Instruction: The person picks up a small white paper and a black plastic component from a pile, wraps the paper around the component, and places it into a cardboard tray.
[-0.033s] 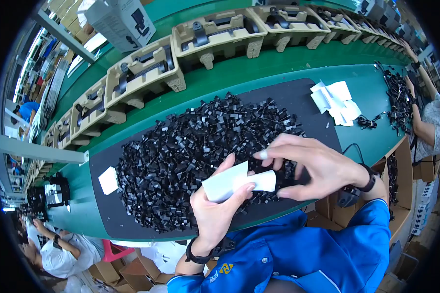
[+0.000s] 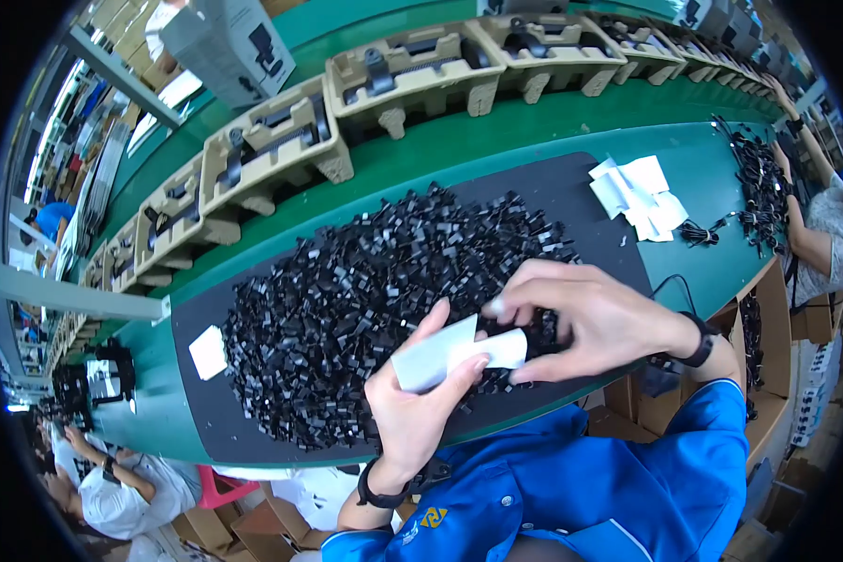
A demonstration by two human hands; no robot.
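Note:
My left hand (image 2: 412, 407) is closed round a folded white paper piece (image 2: 434, 358), the thumb pressing its lower edge. The paper's shape, flat sheet or thin pouch, cannot be told; one curled flap points right. My right hand (image 2: 595, 318) arches beside that flap, thumb and fingers apart, slightly blurred, with nothing visible between them. A pale spot shows at its index fingertip. Beneath both hands spreads a big heap of small black plastic parts (image 2: 375, 272) on a dark grey mat (image 2: 543, 178).
White papers lie at the mat's right end (image 2: 642, 197) and a small white stack (image 2: 208, 352) at its left. Beyond runs a row of moulded pulp trays (image 2: 272, 155) holding black parts. Black cables (image 2: 759, 187) and a co-worker's arm (image 2: 806, 225) are at the right.
My right hand has come slightly left and closer to the paper, its thumb now nearer the flap. My left hand keeps its hold on the paper.

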